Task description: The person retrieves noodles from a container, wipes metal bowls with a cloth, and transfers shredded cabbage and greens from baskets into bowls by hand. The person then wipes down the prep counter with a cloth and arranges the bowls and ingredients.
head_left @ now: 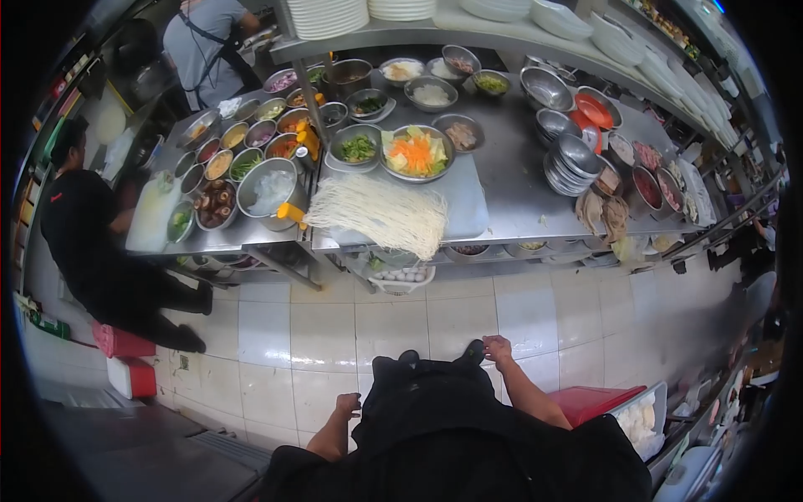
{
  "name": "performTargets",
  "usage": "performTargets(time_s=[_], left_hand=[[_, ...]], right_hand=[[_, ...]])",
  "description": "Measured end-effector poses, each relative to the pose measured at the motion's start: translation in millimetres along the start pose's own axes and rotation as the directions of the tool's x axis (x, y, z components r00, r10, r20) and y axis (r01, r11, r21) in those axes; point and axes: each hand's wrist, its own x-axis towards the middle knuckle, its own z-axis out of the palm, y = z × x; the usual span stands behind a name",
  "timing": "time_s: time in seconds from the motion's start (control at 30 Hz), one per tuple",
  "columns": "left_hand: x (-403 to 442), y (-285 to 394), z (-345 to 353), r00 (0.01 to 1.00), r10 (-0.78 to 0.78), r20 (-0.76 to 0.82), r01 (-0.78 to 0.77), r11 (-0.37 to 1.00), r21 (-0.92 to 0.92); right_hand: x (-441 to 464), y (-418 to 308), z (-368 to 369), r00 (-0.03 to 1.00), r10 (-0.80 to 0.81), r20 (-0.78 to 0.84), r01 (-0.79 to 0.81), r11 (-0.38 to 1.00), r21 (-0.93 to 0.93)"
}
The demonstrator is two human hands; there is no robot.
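My left hand [347,407] hangs low beside my dark apron, its fingers loosely bent and nothing visible in it. On the other side, my right hand [497,349] is held out over the floor near my shoe, fingers slightly apart and holding nothing I can see. Both hands are away from the steel counter [527,201]. Along the counter's front edge lies a bundle of pale thin noodles [385,211] on a white cutting board [464,201]. Behind it stand a bowl of cut cabbage and carrot [416,153] and a bowl of chopped greens [357,149].
A co-worker in black [92,226] stands at the left; another person in grey [203,46] is behind the counter. Stacked metal bowls [573,165] stand to the right. Below is a basket of eggs [401,278]. A red lid [590,403] lies by my right arm.
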Motion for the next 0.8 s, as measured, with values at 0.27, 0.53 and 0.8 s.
performTargets(time_s=[0.27, 0.53, 0.8], left_hand=[[31, 1, -4, 0.992, 0.026, -0.121, -0.069, 0.927, -0.369], [53, 26, -29, 0.998, -0.054, -0.026, 0.025, 0.771, -0.637], [92, -12, -37, 0.943, 0.304, 0.134, -0.321, 0.938, 0.132]], right_hand=[[-22, -25, 38, 0.994, -0.027, 0.108, 0.023, 0.999, 0.034], [-15, 47, -24, 0.926, -0.170, -0.336, -0.070, 0.798, -0.598], [15, -89, -142, 0.327, -0.645, -0.690, 0.367, 0.760, -0.537]])
